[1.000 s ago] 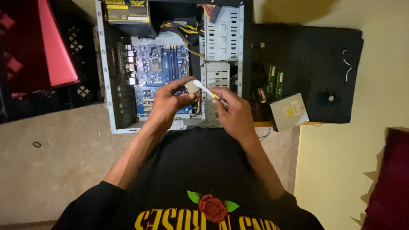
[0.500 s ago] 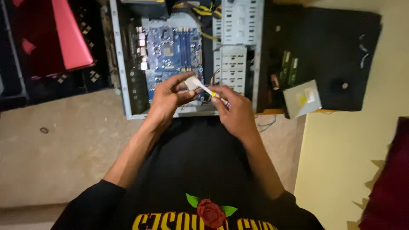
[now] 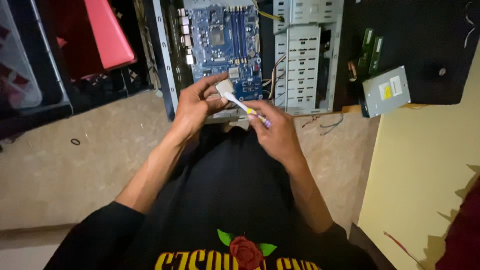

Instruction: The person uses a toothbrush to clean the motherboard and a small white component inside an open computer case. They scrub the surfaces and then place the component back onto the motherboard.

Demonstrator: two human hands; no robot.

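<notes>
My left hand (image 3: 196, 104) holds a small square silver chip (image 3: 224, 87) between thumb and fingers. My right hand (image 3: 274, 131) grips a toothbrush (image 3: 244, 107) with a white head and a yellow and purple handle; its head rests against the chip. Both hands hover just in front of an open computer case (image 3: 250, 55) lying on the floor, with a blue motherboard (image 3: 225, 40) and a grey drive cage (image 3: 304, 65) inside.
A silver optical drive (image 3: 386, 90) and two green memory sticks (image 3: 371, 49) lie on a black panel (image 3: 425, 45) at the right. A pink object (image 3: 107, 32) sits in dark crates at the left. A small black ring (image 3: 75, 141) lies on the beige floor.
The view has shifted so the case sits higher and further right in the frame. Both hands stay together on the chip and toothbrush, with little change in their grip.
</notes>
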